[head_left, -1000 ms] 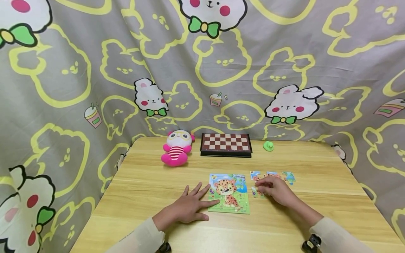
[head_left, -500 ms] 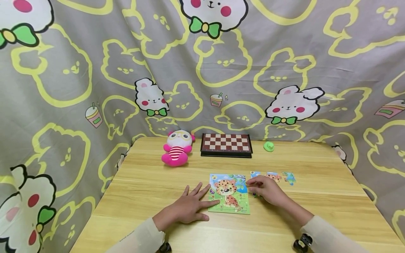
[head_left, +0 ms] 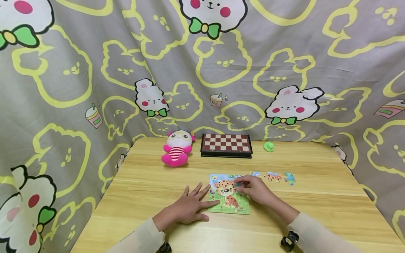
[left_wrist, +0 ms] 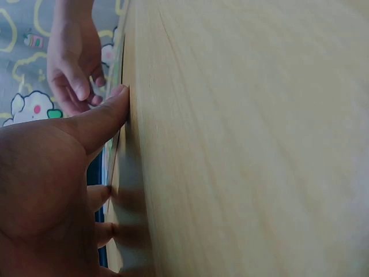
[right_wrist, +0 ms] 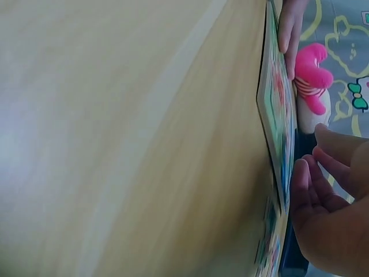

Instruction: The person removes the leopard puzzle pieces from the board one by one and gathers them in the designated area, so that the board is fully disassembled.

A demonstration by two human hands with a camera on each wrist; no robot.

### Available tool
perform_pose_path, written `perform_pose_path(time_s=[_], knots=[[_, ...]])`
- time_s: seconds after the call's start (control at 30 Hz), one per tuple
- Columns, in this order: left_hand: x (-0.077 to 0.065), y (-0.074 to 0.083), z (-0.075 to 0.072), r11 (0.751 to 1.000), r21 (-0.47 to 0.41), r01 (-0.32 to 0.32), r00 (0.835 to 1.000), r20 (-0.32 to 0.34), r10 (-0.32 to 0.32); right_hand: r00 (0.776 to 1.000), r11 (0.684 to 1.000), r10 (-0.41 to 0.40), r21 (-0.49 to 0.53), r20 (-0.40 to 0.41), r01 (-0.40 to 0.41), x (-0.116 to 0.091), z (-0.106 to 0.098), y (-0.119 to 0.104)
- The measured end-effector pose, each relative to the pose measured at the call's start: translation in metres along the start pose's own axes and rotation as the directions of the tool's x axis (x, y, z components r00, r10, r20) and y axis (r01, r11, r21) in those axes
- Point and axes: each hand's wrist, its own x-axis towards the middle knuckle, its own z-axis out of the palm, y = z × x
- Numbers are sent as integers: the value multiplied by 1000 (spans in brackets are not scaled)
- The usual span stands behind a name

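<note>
A square leopard puzzle [head_left: 226, 207] lies flat on the table, in front of the person. My left hand [head_left: 190, 207] is spread on its left edge, fingers straight, one finger reaching over the picture. In the left wrist view the left thumb stretches along the board's side. Above the puzzle's upper right part is my right hand [head_left: 254, 189], its thumb and fingers drawn together in a pinch. They hold a small puzzle piece, almost wholly hidden by the fingertips. Loose puzzle pieces [head_left: 272, 176] lie to the right of the board; the right hand may cover others.
At the back of the wooden table [head_left: 142, 189] sit a pink-and-white plush toy [head_left: 176, 149], a folded chessboard [head_left: 226, 144] and a green toy duck [head_left: 268, 146]. A patterned curtain [head_left: 190, 70] hangs behind the table and at its sides.
My right hand has moved left from the loose pieces to above the puzzle, keeping its pinch. The left hand has stayed in place on the board's edge.
</note>
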Motion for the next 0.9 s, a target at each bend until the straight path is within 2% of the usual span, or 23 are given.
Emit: perform_pose_path(time_s=[0.33, 0.63, 0.9], knots=[[0, 1, -1, 1000, 1, 1, 1000, 3, -1, 999, 999, -48, -3, -3, 48, 8, 20, -4], [0, 0, 0, 1000, 14, 0, 1000, -2, 0, 1000, 999, -6, -40, -11, 6, 10, 26, -3], [1, -1, 1, 1000, 6, -3, 1000, -4, 3, 1000, 994, -10, -107, 20, 12, 13, 27, -2]])
